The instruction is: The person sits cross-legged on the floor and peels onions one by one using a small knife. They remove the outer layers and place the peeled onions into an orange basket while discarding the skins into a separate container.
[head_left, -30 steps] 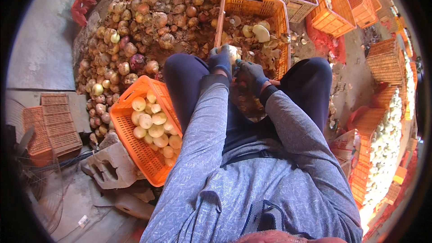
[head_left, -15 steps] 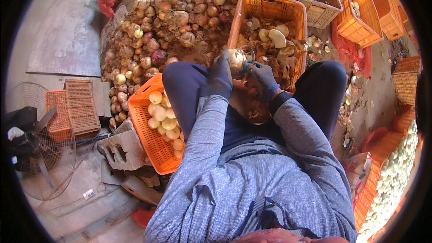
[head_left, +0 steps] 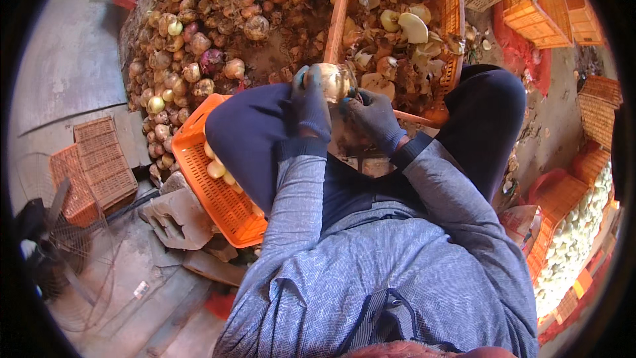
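Observation:
My gloved left hand (head_left: 313,103) is closed around a large onion (head_left: 333,82) with brownish, partly loose skin, just above the near edge of an orange crate (head_left: 336,33). Against the onion's lower right side, my gloved right hand (head_left: 377,118) is curled around a small knife; only a turquoise bit near the fingertips shows, and its blade is mostly hidden. Inside that crate lie onion skins (head_left: 424,69), cut pieces and a pale onion slice (head_left: 413,28). By my left knee, a second orange crate (head_left: 211,197) holds peeled onions (head_left: 216,169), partly covered by my leg.
A heap of unpeeled onions (head_left: 192,43) spreads ahead to the left. Concrete blocks (head_left: 177,217), stacked brown crates (head_left: 106,162) and a floor fan (head_left: 73,252) stand at left. More crates (head_left: 538,10) line the right, with many pale onions (head_left: 576,238) at lower right.
The view has shifted. My right hand has come lower beside the onion, and the thin blade that stood up between the hands no longer shows. The onion now shows a browner side.

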{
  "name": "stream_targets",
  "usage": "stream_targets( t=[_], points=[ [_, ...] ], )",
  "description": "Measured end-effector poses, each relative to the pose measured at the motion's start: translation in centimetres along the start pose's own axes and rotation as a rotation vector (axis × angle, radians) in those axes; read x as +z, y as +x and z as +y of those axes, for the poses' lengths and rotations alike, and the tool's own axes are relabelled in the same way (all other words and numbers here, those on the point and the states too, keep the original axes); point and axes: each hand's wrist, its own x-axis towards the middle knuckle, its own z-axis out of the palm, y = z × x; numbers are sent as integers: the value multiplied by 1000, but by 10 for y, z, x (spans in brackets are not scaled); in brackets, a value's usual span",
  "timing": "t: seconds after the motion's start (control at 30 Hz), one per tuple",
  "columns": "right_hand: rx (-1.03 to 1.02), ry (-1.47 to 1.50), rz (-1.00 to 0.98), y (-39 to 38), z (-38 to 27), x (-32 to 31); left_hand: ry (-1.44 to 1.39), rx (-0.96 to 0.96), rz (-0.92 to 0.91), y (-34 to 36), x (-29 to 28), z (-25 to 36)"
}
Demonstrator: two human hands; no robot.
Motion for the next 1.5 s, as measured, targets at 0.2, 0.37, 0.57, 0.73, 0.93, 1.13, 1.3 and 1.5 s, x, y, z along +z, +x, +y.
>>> stream_targets(
  t=[0.2,0.37,0.57,0.73,0.93,1.13,1.3,1.5],
  points=[
    [4,-115,-153,9,-17,5,-11,-51,-57,-3,-30,13],
    [-173,-172,-196,14,7,16,-47,-65,-24,1,-46,-3],
    [-348,-805,-116,2,-24,13,-107,-20,-51,23,-33,-1],
    [-337,-844,-101,-5,-13,-3,98,36,-10,4,-20,1],
    [-303,-1011,-154,7,-27,-13,-25,-10,-85,6,-19,8],
    [-414,-1082,-267,24,-11,-16,-89,-74,-2,1,-21,9],
    [-403,-965,-390,12,-5,-15,73,-24,32,-9,-44,12],
    [-331,-1107,-474,13,-5,-17,232,75,-71,-10,-36,15]
  ],
)
